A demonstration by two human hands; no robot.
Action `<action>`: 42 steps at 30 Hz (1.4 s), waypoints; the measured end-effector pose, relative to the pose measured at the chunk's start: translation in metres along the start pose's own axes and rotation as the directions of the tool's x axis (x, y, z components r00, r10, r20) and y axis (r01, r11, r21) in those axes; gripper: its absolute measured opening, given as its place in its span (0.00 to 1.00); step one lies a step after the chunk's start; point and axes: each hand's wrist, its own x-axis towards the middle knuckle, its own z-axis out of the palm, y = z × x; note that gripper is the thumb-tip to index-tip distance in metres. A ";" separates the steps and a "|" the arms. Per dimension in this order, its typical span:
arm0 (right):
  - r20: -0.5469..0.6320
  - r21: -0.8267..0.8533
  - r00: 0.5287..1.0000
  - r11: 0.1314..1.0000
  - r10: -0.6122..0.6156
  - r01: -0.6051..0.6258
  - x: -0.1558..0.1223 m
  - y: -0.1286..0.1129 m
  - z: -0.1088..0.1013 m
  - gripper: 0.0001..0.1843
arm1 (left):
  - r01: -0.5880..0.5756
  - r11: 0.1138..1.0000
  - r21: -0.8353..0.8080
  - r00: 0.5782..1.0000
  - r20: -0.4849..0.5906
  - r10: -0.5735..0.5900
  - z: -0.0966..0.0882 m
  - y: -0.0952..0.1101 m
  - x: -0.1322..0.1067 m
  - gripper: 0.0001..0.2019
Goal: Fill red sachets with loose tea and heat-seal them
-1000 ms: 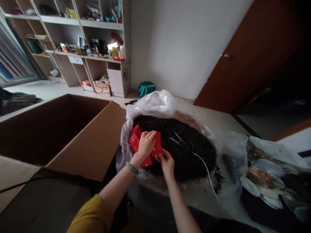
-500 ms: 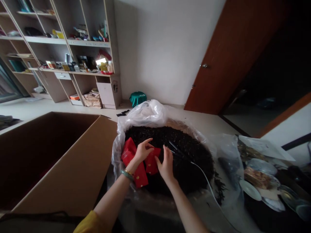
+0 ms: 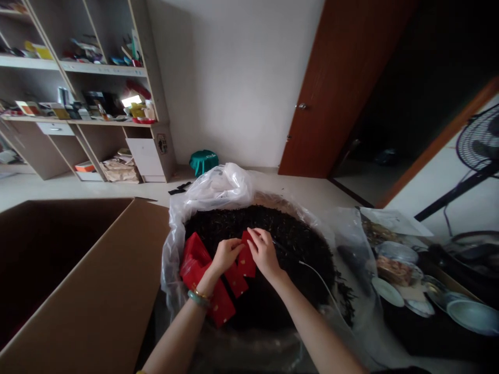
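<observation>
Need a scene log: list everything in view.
Packets: at least three, red, over heap
Leafy heap: one, black, in bag
Plastic bag: one, clear, centre
Cardboard box: one, brown, left
Cable: one, white, heap's right
Shelves: one unit, pale, back left
Unclear item: one, green, by wall
Door: one, brown, back right
Fan: one, black, right
Tub: one, clear, right
Dishes: several, pale, right
Left hand: one, over packets
Right hand: one, on one packet

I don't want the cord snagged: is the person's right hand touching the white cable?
Apart. The head view shows a strip of dark leafy material between the right hand and the white cable.
</observation>
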 end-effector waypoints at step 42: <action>0.541 0.511 0.701 0.481 0.465 -0.713 -0.015 -0.028 -0.014 0.11 | -0.326 0.580 0.747 0.913 0.090 0.398 -0.008 0.016 -0.045 0.22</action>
